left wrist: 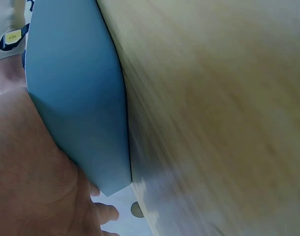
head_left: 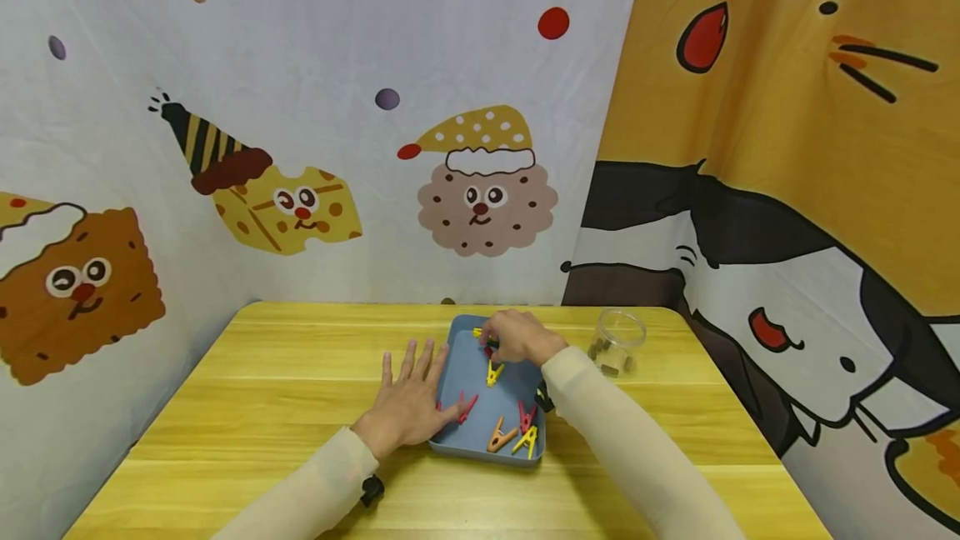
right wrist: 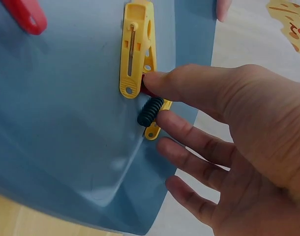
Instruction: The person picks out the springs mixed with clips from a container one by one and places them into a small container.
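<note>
On the table stands a blue-grey tray (head_left: 472,386). My left hand (head_left: 408,401) lies flat with spread fingers along its left side, thumb reaching over the rim near a pink clothespin (head_left: 467,408). My right hand (head_left: 517,337) reaches down into the tray's far end. In the right wrist view its thumb and index finger are apart around a dark green ridged piece (right wrist: 151,112), the index tip right at it. The thumb overlaps a dark red thing beside a yellow clothespin (right wrist: 133,54). Another yellow clothespin (right wrist: 151,132) lies partly hidden behind the green piece.
At the tray's near end lie an orange-brown clothespin (head_left: 500,437), a pink-red clothespin (head_left: 527,417) and a yellow clothespin (head_left: 528,442). A clear jar (head_left: 621,332) with small dark pieces inside stands right of the tray. A patterned curtain (head_left: 315,65) hangs behind the table.
</note>
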Demonstrator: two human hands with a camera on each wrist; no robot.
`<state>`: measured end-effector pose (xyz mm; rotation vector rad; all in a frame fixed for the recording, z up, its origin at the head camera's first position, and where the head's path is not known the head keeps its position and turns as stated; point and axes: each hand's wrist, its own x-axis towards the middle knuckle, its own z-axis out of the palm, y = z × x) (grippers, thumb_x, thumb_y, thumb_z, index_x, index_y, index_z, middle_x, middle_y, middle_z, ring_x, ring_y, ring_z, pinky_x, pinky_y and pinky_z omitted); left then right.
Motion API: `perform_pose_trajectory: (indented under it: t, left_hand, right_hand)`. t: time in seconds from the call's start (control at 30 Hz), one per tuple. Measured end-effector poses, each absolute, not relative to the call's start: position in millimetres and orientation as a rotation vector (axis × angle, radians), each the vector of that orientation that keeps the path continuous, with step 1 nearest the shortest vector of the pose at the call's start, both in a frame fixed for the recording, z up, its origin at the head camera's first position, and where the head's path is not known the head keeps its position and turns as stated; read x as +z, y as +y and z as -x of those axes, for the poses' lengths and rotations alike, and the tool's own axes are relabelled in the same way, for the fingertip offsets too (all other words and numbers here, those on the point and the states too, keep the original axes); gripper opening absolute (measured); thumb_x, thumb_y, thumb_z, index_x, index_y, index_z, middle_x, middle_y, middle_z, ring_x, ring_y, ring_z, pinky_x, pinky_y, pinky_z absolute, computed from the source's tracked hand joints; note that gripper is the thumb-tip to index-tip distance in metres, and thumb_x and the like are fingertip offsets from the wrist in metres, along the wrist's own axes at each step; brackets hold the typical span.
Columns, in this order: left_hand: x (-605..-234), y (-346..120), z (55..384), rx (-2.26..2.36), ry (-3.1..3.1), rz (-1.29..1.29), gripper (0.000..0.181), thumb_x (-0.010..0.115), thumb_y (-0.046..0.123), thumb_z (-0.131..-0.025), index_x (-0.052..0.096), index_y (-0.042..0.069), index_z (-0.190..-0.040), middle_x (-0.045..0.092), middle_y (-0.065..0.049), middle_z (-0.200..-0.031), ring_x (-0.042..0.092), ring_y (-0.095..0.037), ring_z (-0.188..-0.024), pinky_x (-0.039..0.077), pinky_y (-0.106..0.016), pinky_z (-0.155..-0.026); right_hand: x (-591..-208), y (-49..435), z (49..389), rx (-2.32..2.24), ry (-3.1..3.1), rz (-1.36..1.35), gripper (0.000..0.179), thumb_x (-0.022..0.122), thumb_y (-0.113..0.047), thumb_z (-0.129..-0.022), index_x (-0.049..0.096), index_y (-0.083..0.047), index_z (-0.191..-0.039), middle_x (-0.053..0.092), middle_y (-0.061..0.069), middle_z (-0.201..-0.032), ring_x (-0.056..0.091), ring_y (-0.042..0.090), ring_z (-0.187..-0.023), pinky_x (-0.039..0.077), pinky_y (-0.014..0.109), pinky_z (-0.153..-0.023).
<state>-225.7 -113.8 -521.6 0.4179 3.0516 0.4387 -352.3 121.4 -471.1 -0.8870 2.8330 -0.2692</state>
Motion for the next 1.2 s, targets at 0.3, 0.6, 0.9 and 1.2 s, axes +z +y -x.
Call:
perform_pose_trajectory:
  t: [0.3, 0.6, 0.9, 1.2]
  left_hand:
    - [-520.9, -113.3, 225.7, 0.444, 3.046, -0.416, 0.108, 0.060, 0.079, -0.110, 0.024, 0.014, -0.188, 0.021, -0.019, -0.196, 0.013, -0.049, -0.184, 0.006, -0.085, -0.141]
    - [-518.2, -113.6, 224.5, 0.443, 3.039, -0.417, 0.108, 0.060, 0.078, -0.111, 0.022, 0.014, -0.189, 0.019, -0.018, -0.196, 0.012, -0.049, -0.184, 0.005, -0.085, -0.141]
    - [-517.5, -113.4, 222.6, 0.437, 3.039, -0.418, 0.105, 0.059, 0.075, -0.113, 0.021, 0.015, -0.189, 0.018, -0.018, -0.197, 0.011, -0.049, -0.184, 0.006, -0.085, -0.141]
    - [-517.0, -113.2, 222.7, 0.439, 3.041, -0.417, 0.106, 0.060, 0.076, -0.112, 0.021, 0.014, -0.189, 0.019, -0.019, -0.196, 0.012, -0.049, -0.184, 0.006, -0.085, -0.141]
  right_hand:
    - [-471.4, 123.0, 350.9, -0.290, 2.837, 0.911, 0.026, 0.096, -0.013, -0.099, 0.091, -0.016, -0.124, 0.086, 0.007, -0.129, 0.078, 0.028, -0.123, 0.064, 0.057, -0.109]
    - [-473.3, 124.7, 352.6, -0.301, 2.840, 0.918, 0.026, 0.097, -0.013, -0.098, 0.092, -0.015, -0.123, 0.086, 0.006, -0.128, 0.079, 0.027, -0.122, 0.066, 0.054, -0.108]
    - [-475.7, 123.8, 352.7, -0.294, 2.850, 0.912, 0.028, 0.099, -0.014, -0.096, 0.092, -0.015, -0.123, 0.086, 0.004, -0.128, 0.079, 0.027, -0.122, 0.066, 0.053, -0.107]
    - [-475.2, 123.5, 351.7, -0.296, 2.857, 0.914, 0.026, 0.099, -0.014, -0.095, 0.092, -0.015, -0.120, 0.086, 0.004, -0.125, 0.079, 0.027, -0.120, 0.066, 0.053, -0.106]
